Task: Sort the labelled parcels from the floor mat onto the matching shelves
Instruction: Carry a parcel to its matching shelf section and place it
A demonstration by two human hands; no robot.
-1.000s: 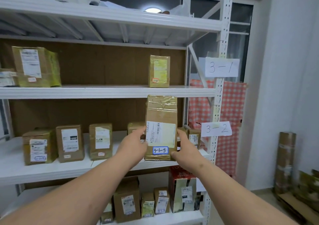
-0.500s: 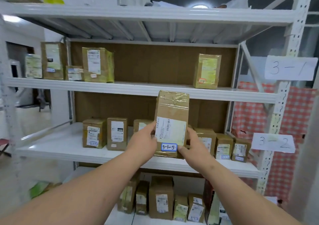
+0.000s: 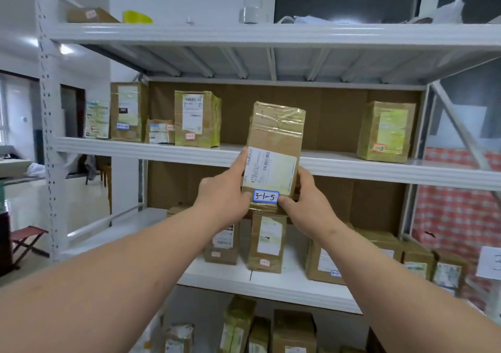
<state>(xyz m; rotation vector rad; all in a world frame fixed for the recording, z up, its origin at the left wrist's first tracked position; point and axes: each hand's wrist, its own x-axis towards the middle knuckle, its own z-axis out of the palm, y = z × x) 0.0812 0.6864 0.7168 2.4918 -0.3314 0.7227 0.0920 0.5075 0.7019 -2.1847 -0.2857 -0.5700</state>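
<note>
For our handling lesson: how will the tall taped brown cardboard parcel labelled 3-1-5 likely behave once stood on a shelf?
The tall taped brown cardboard parcel looks stiff: its edges stay straight in the left hand and right hand. Its glossy tape may be slippery. Tall and narrow, it could tip if nudged.

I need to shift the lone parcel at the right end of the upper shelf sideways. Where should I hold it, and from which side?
Grip the yellow-taped parcel by its two upright side faces, reaching in from the open front of the upper shelf. It stands upright with free space on both sides, and a brown backing board blocks the rear.
</note>
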